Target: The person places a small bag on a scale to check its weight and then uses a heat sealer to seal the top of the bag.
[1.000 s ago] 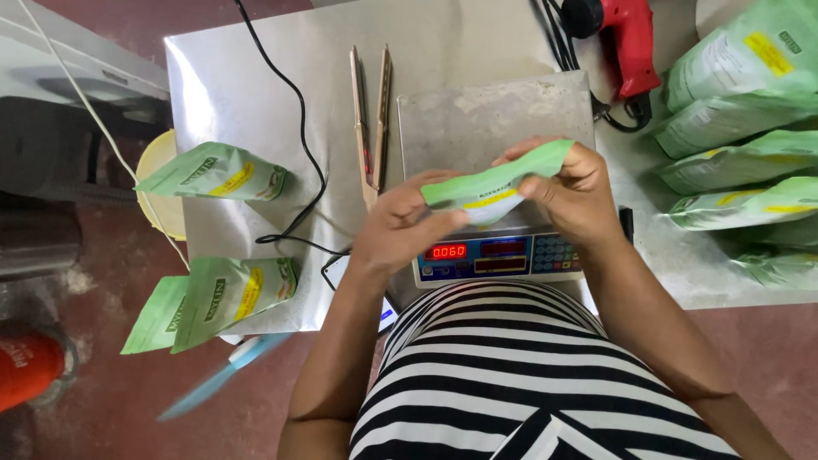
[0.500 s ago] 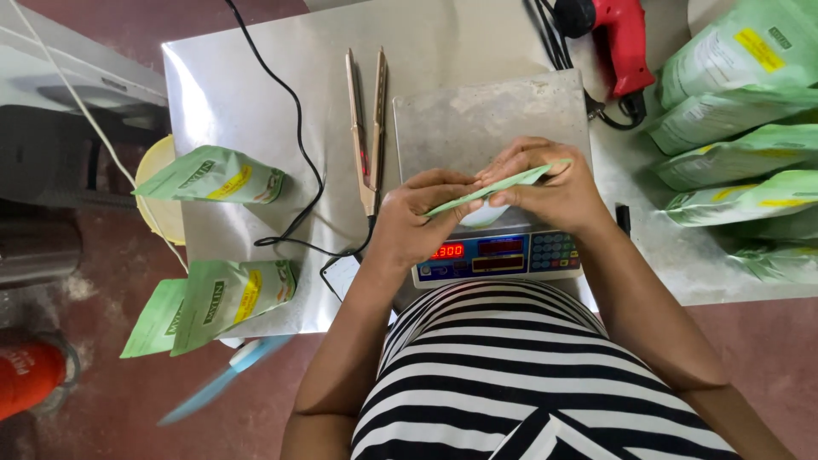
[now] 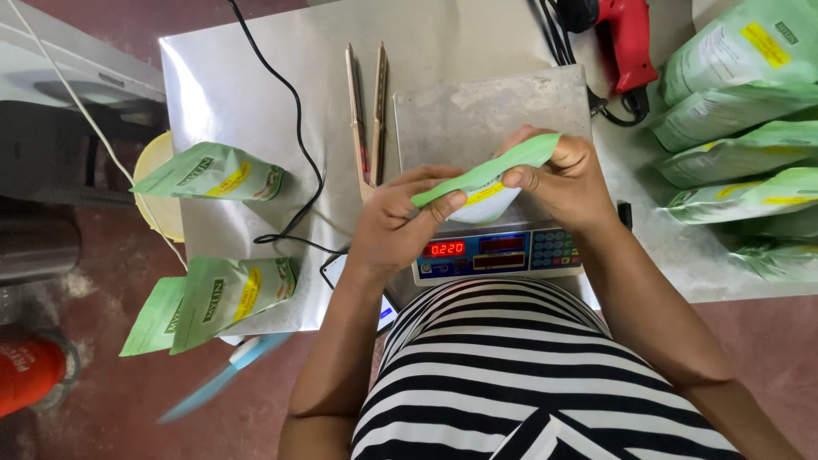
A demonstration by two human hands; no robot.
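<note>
Both hands hold one green pouch (image 3: 486, 175) just above the platform of a digital scale (image 3: 490, 119) at the near middle of the metal surface (image 3: 256, 77). Left hand (image 3: 400, 217) pinches the pouch's left end, thumb and fingers closed on its top edge. Right hand (image 3: 567, 179) is curled shut around the right end, fingertips pressing the same edge. Pouch lies tilted, right end higher and farther; a white and yellow patch shows under the green strip.

Scale's red-lit display panel (image 3: 498, 254) faces the person, just below the hands.

Just left of the scale platform: a long tan two-armed sealing tool (image 3: 366, 111), arms slightly apart, running near to far. A black cable (image 3: 294, 128) snakes across the surface beside it.

Far right: a red power tool (image 3: 626, 43). Right edge: a heap of filled green pouches (image 3: 741, 128).

Left edge of the surface: one filled pouch (image 3: 209, 175) lying flat; nearer, two more pouches (image 3: 213, 298) overhanging the edge.

Person wears a black-and-white striped top (image 3: 528, 375).
</note>
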